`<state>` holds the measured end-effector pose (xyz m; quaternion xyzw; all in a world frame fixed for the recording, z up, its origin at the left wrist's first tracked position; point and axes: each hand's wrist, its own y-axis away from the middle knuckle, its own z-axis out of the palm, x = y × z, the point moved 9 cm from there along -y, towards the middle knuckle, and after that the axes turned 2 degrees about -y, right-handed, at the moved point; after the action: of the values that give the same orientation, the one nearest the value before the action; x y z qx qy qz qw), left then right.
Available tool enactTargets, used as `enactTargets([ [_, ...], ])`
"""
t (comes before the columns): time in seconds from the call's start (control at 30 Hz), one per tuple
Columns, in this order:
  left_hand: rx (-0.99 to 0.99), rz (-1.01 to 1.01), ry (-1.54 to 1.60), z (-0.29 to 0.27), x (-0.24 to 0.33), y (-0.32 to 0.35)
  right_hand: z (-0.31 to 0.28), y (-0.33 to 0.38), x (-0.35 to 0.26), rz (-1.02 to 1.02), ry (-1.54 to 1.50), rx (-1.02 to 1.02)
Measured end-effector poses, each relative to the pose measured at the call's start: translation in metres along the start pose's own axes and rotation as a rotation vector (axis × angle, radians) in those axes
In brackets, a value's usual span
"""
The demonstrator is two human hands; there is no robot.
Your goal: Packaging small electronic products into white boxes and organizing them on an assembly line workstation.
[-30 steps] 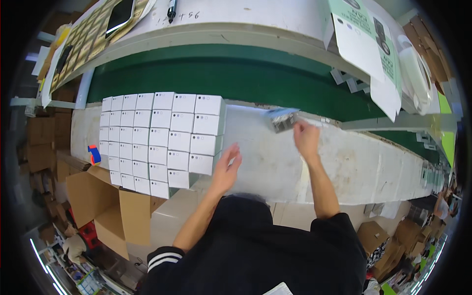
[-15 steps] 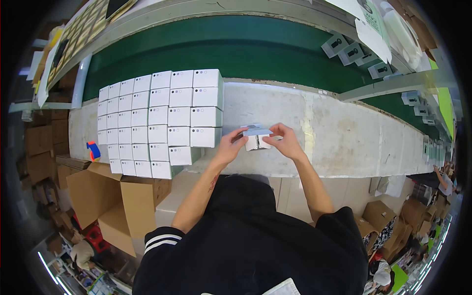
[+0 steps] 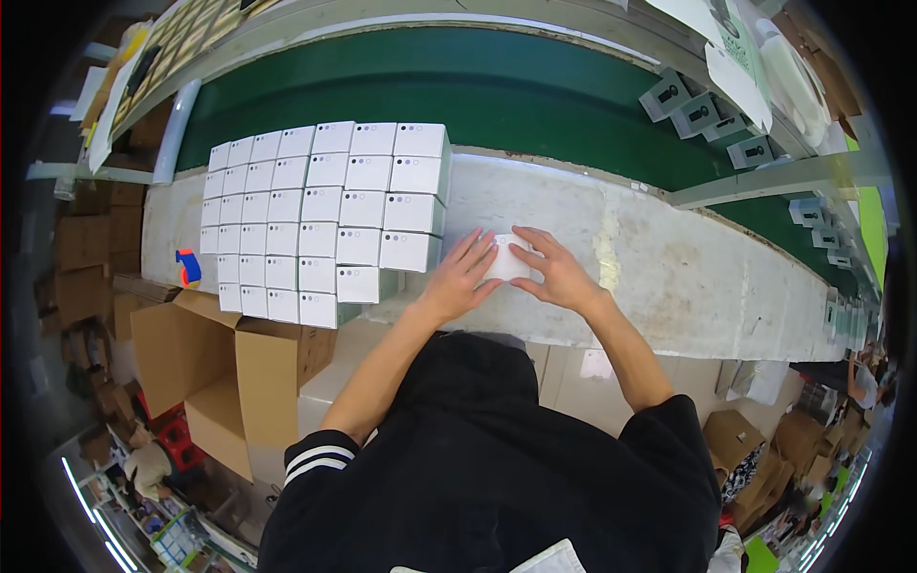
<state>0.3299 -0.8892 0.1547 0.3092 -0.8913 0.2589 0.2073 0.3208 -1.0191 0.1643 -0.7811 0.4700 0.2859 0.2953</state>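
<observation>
Between my two hands sits a small white box [image 3: 508,260] on the pale worktop, its face with small printed circles turned up. My left hand [image 3: 462,277] presses against its left side with fingers along the edge. On the opposite side my right hand [image 3: 558,274] grips it, fingertips at the top edge and thumb at the near edge. Parts of the box are covered by my fingers. Just left of my left hand stands a block of matching white boxes [image 3: 320,205], packed in close rows with small dots along their top faces.
A green conveyor belt [image 3: 544,91] runs behind the worktop [image 3: 697,277]. Several grey printed boxes [image 3: 694,116] stand on it at far right. A blue and orange tape dispenser [image 3: 189,268] lies at the left. An open cardboard carton [image 3: 267,382] stands below the worktop's near left edge.
The box's raised flap is now down, and its printed face shows on top. My hands have moved from pinching the flap to holding the box's sides. The view has shifted slightly.
</observation>
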Motion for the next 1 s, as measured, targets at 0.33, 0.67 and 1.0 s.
enactTargets([
  [0.33,0.081,0.092,-0.125,0.012,-0.007,0.006,0.01,0.001,0.004,-0.134,0.228,-0.023],
  [0.67,0.075,0.051,-0.26,0.019,0.015,0.019,0.032,0.027,0.003,-0.069,0.392,-0.048],
  [1.0,0.105,-0.085,-0.067,-0.022,0.015,0.044,0.033,-0.01,-0.029,0.067,0.13,-0.137],
])
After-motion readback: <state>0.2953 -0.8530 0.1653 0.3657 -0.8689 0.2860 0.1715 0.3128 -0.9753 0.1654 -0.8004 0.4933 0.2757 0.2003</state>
